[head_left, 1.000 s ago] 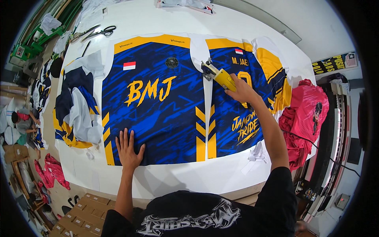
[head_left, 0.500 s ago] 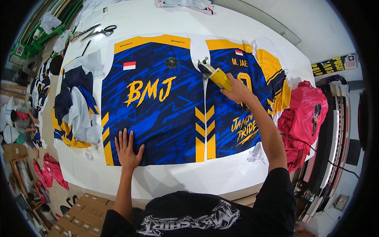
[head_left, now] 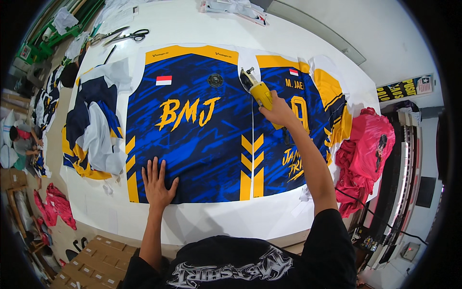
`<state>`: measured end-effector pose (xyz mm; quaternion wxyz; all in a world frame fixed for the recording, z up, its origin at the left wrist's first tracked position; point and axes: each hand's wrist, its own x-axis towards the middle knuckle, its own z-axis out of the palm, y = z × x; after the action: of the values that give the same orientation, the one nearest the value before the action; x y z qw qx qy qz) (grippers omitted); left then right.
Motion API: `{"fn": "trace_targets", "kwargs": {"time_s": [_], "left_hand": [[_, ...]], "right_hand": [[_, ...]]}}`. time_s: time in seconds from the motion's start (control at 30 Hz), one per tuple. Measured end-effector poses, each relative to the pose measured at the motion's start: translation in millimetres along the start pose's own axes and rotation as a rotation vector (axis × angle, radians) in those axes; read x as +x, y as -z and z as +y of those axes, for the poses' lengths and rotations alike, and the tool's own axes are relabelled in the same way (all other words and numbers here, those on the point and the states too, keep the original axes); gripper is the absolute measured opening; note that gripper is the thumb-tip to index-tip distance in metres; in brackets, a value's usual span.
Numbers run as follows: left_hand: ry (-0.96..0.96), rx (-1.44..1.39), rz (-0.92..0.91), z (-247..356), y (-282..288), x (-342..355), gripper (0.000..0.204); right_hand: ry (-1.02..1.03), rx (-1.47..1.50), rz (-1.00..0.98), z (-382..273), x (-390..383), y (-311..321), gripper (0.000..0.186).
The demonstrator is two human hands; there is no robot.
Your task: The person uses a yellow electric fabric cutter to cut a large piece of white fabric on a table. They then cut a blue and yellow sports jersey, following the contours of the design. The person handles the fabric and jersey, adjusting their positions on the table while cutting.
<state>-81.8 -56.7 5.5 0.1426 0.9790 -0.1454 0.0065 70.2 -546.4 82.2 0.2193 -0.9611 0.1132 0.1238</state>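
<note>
A large blue jersey panel (head_left: pixel 197 144) with yellow trim lies flat on the white table (head_left: pixel 139 221). My left hand (head_left: pixel 160 185) rests on its lower left part, fingers spread. In my right hand (head_left: pixel 280 111) is a yellow handheld electric cutter (head_left: pixel 262 95), gripped round its body. The metal head of the cutter sits in the white gap by the panel's upper right armhole curve. To the right lies a second blue panel (head_left: pixel 274 79), partly covered by my right hand and forearm. The exact contact of the blade with the fabric is too small to tell.
Scissors (head_left: pixel 137 35) lie at the far left of the table. Cut fabric pieces (head_left: pixel 94 120) are heaped on the left, yellow and navy pieces (head_left: pixel 332 96) on the right. Red fabric (head_left: pixel 365 149) hangs by the right edge, where a black cable (head_left: pixel 380 219) runs. Cardboard boxes (head_left: pixel 96 262) stand lower left.
The view has shifted slightly. Against the panels, the cutter has moved a little left and up along the armhole curve and turned more upright. My left hand stays in place on the panel.
</note>
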Motion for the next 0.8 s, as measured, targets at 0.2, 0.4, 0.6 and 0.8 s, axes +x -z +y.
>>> {"fn": "trace_targets", "kwargs": {"time_s": [0.2, 0.4, 0.6, 0.8], "left_hand": [[0.015, -0.018, -0.006, 0, 2, 0, 0.076], [0.037, -0.045, -0.018, -1, 4, -1, 0.076], [0.037, -0.082, -0.008, -3, 7, 1, 0.074], [0.053, -0.106, -0.007, -5, 8, 0, 0.073]], "right_hand": [[-0.068, 0.0, 0.045, -25, 12, -8, 0.074], [-0.11, 0.029, 0.102, -44, 37, -18, 0.076], [-0.184, 0.017, 0.153, -56, 66, -21, 0.078], [-0.189, 0.021, 0.187, -65, 90, -21, 0.082]]}}
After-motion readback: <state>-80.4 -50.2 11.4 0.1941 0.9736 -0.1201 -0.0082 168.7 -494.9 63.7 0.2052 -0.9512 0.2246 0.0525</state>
